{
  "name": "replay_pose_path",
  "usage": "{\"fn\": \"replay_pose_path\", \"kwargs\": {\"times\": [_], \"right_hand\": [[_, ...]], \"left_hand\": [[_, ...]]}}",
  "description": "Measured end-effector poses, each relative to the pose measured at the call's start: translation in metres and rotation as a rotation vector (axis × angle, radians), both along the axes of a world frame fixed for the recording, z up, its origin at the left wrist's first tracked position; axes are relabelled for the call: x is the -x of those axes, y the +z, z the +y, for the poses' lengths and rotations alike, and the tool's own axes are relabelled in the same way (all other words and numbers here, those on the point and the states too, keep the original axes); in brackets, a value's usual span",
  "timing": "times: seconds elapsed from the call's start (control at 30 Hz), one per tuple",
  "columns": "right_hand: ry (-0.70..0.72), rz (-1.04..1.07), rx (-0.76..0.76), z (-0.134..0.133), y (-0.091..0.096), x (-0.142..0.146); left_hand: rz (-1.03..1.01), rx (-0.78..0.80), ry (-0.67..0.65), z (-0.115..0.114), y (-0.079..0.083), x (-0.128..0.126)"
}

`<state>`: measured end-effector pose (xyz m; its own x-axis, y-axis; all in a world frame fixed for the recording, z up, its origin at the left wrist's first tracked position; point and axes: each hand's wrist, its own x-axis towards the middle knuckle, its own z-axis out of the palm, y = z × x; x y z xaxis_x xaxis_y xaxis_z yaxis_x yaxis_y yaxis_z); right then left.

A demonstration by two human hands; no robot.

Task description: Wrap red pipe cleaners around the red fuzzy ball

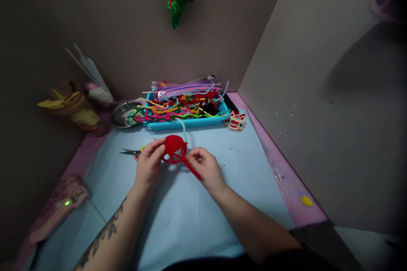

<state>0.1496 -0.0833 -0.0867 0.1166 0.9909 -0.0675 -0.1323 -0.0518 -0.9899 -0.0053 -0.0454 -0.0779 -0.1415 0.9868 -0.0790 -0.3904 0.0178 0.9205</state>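
A red pipe-cleaner figure [174, 146], a fuzzy coiled ball with loops below it, hovers just over the light blue table sheet [190, 216]. My left hand [149, 165] pinches the left side of the red ball with thumb and fingers. My right hand [205, 168] is closed on the loose red strand that runs from the loops down to the right.
A blue tray [187, 123] piled with coloured pipe cleaners stands behind the hands. Scissors [132, 152] lie left of my left hand. A metal bowl [122, 115], a small red-white ornament [235, 120], a pink device with a green light [60, 209] and walls surround the table.
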Motion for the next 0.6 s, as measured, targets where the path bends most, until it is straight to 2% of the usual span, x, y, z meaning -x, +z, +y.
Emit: {"fn": "replay_pose_path", "kwargs": {"times": [0.1,0.23,0.3,0.43,0.6], "right_hand": [[-0.03,0.134,0.028,0.005,0.002,-0.007],[0.055,0.329,0.205,0.01,0.001,-0.014],[0.061,0.368,0.233,0.012,0.0,-0.015],[0.011,0.289,0.179,0.013,0.0,-0.016],[-0.031,0.18,0.079,0.014,-0.001,-0.02]], "left_hand": [[-0.023,0.033,-0.083,-0.003,0.004,-0.001],[-0.019,0.002,-0.199,-0.008,0.0,-0.005],[-0.021,-0.014,-0.228,-0.009,-0.004,-0.006],[-0.01,-0.02,-0.219,-0.009,-0.006,-0.005],[-0.011,0.004,-0.179,-0.007,-0.001,-0.004]]}}
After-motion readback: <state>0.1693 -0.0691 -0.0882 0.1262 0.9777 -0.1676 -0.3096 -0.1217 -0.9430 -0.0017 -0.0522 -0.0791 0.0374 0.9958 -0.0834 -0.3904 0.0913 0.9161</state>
